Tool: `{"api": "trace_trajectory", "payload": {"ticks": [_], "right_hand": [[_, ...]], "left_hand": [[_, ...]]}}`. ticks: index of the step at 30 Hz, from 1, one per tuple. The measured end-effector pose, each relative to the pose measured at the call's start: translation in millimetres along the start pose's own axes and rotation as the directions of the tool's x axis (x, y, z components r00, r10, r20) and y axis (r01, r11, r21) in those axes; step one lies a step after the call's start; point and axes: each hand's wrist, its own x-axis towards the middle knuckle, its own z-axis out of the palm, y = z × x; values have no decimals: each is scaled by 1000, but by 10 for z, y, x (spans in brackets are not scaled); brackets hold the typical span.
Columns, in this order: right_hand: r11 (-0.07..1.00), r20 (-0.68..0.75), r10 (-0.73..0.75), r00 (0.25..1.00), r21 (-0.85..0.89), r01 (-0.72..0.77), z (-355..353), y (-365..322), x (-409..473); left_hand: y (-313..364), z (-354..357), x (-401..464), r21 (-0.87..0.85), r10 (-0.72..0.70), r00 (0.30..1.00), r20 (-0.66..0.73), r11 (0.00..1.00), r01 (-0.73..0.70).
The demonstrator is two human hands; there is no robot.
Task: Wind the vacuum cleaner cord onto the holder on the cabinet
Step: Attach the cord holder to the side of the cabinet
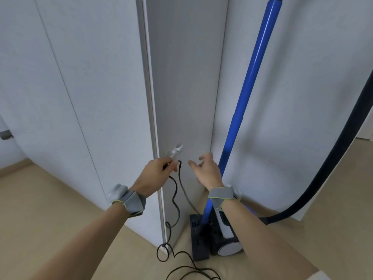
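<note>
The left hand [155, 171] pinched the black cord [175, 196] just below the white holder [176, 152] on the cabinet's side panel [181, 87]; the right hand [206, 170] hovered spread and empty. The floor slack could kink or slip off the prongs. The blue wand [250, 91] crowded the right.

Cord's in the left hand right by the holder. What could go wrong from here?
1. The holder is small and sits just above the left hand; a loose first turn of the cord may slip off.
2. The slack on the floor lies in crossed loops, so pulling it up could tighten a tangle.
3. The right hand is open and holds nothing, so nothing guides the slack; a tug might jostle the vacuum beside it.
</note>
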Motion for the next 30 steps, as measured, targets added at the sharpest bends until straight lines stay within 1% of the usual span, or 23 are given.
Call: {"api": "trace_trajectory", "payload": {"ticks": [1,2,4,5,6,8,11,13,15,18,21,24,26,28,30], "right_hand": [[989,-15,-122,992,-82,121,-5,-34,19],[963,6,-235,972,-136,233,0,-57,44],[873,102,-422,901,-220,434,7,-114,84],[829,145,-486,862,-234,507,7,-143,90],[802,156,-531,833,-226,554,5,-164,92],[772,81,-594,800,-219,596,-11,-178,126],[717,-40,-651,758,-360,598,-45,-196,251],[736,-97,-632,769,-387,556,-52,-224,362],[810,-166,-550,818,-344,475,-67,-255,473],[893,-216,-408,887,-295,339,-87,-309,639],[910,-202,-302,932,-351,219,-47,-308,787],[908,-133,-256,958,-372,191,89,-236,893],[918,-93,-264,960,-331,220,168,-209,893],[914,-70,-304,950,-302,270,223,-193,881],[914,-96,-320,943,-293,280,255,-181,882]], "left_hand": [[21,-13,77,25,13,1000,-16,1000,-13],[49,-27,143,50,27,999,-31,998,-26],[111,-55,250,90,68,996,-59,994,-63],[147,-66,289,108,86,994,-68,991,-78],[186,-77,323,124,98,993,-73,988,-88],[247,-96,362,134,89,993,-82,988,-77],[259,-139,377,115,25,995,-93,993,-15],[216,-190,370,58,-38,997,-70,997,42],[187,-251,319,10,-101,995,-22,995,101],[98,-332,222,-5,-127,991,33,992,128],[8,-362,171,-66,-113,993,24,991,115],[17,-305,211,-105,-93,995,-31,990,90],[41,-254,277,-42,-43,996,-79,998,40],[51,-213,348,91,4,994,-113,996,6],[51,-178,425,195,42,991,-123,981,-17]]}}
